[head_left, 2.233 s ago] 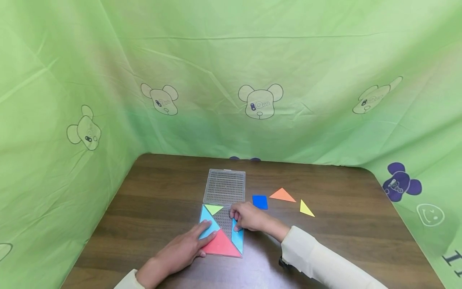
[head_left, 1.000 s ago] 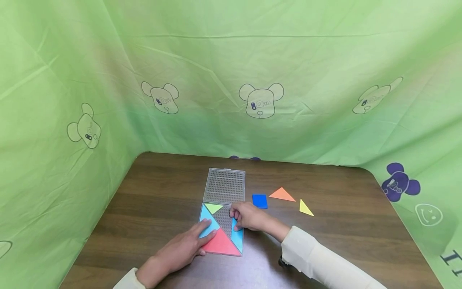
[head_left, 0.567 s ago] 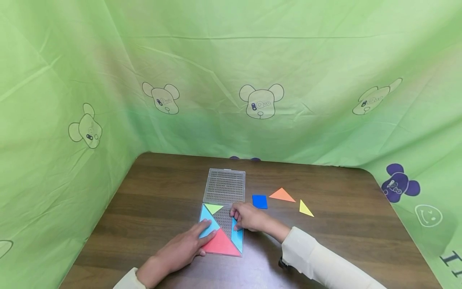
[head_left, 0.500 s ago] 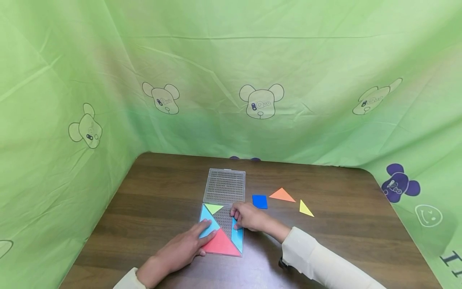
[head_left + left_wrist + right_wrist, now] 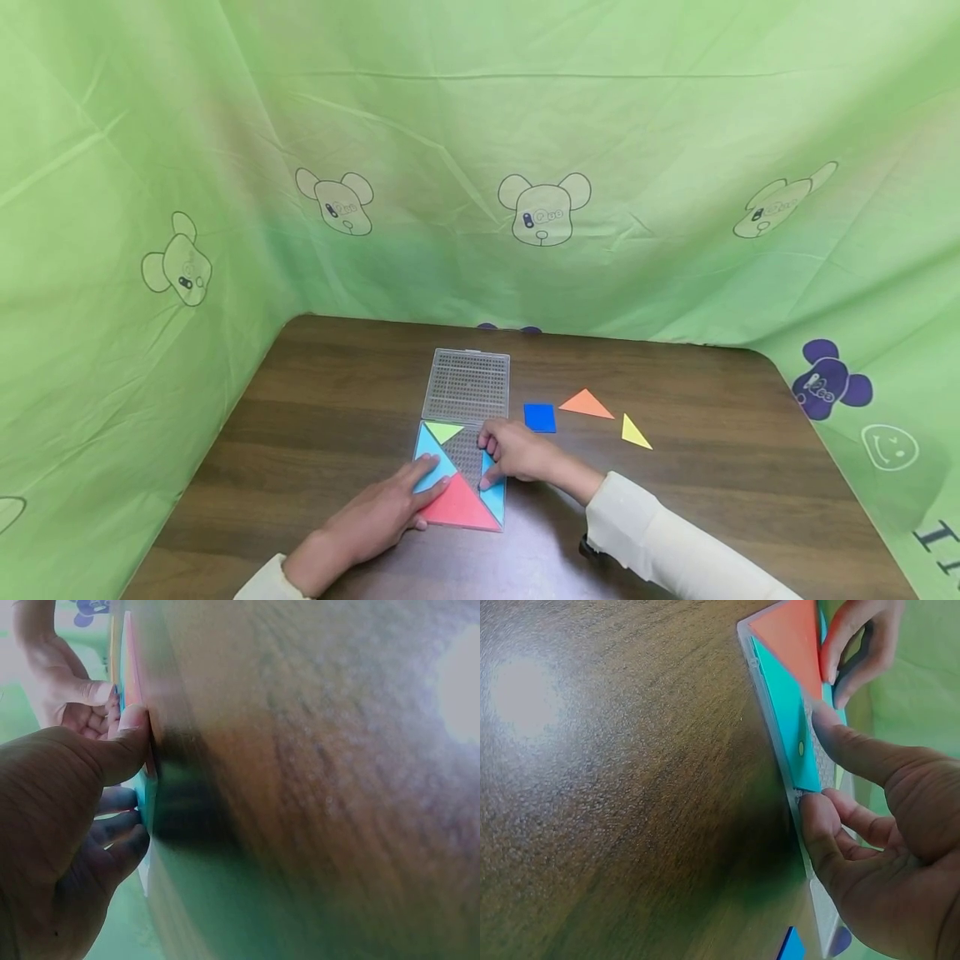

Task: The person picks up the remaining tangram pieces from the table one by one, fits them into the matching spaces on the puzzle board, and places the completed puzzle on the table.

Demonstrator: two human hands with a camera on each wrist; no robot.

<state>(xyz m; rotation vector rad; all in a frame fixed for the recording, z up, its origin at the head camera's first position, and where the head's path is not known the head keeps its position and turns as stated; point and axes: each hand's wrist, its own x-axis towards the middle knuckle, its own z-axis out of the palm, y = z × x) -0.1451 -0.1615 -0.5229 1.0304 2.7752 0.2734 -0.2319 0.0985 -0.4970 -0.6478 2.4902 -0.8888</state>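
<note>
A clear plastic tangram case [image 5: 502, 527] lies on the table, its textured lid [image 5: 467, 387] folded back. Inside sit a large light-blue triangle [image 5: 427, 446], a large red triangle [image 5: 459, 507], a small green triangle [image 5: 444, 432] and a light-blue parallelogram [image 5: 492, 498] along the right side. My left hand [image 5: 378, 517] rests on the two large triangles with fingers extended, its thumb at the case's edge. My right hand [image 5: 521, 450] holds the parallelogram [image 5: 787, 712] between the thumb at its inner edge and a curled forefinger at its far end.
On the brown table [image 5: 337, 400], right of the case, lie a dark-blue square [image 5: 540, 418], an orange triangle [image 5: 587, 404] and a yellow triangle [image 5: 635, 432]. A green cloth [image 5: 420, 125] with bear-head prints hangs behind and at both sides.
My right thumb has shifted slightly left and nearer, from the top of the parallelogram to its inner edge. The left hand and the loose pieces stay in place.
</note>
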